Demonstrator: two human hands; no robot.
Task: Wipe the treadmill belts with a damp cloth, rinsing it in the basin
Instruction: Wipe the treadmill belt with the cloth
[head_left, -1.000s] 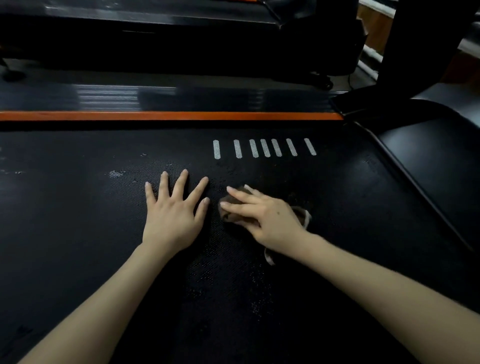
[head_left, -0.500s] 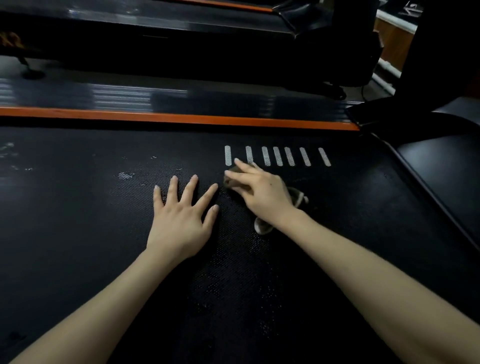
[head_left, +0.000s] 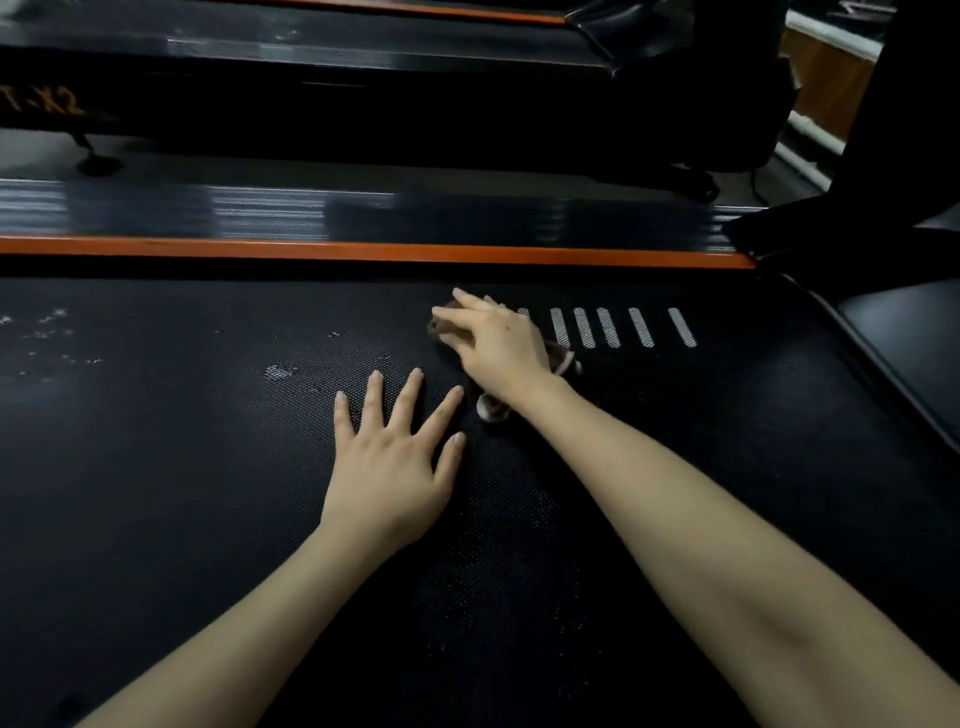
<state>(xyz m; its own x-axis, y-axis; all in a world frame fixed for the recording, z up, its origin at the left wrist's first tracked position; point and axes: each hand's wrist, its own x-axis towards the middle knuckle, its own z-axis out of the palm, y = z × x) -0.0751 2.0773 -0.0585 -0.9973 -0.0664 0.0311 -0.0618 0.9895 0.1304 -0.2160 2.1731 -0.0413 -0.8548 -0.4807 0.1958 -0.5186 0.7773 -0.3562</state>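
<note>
A black textured treadmill belt (head_left: 208, 493) fills most of the view. My left hand (head_left: 392, 462) lies flat on it with fingers spread. My right hand (head_left: 493, 345) presses a small brown cloth (head_left: 491, 408) onto the belt with straight fingers, just beyond and to the right of my left hand. Most of the cloth is hidden under the hand; bits show at the fingertips and by the wrist. The hand covers the left end of a row of white dashes (head_left: 613, 327) printed on the belt.
An orange strip (head_left: 311, 249) and a glossy black side rail (head_left: 260, 213) border the belt's far edge. A second treadmill (head_left: 311, 57) stands behind. A dark upright and motor cover (head_left: 893, 322) are at the right. Pale specks (head_left: 280, 371) dot the belt at left.
My right hand has slid the cloth away from me across the belt, up to the white dashes. My left hand has stayed flat in place.
</note>
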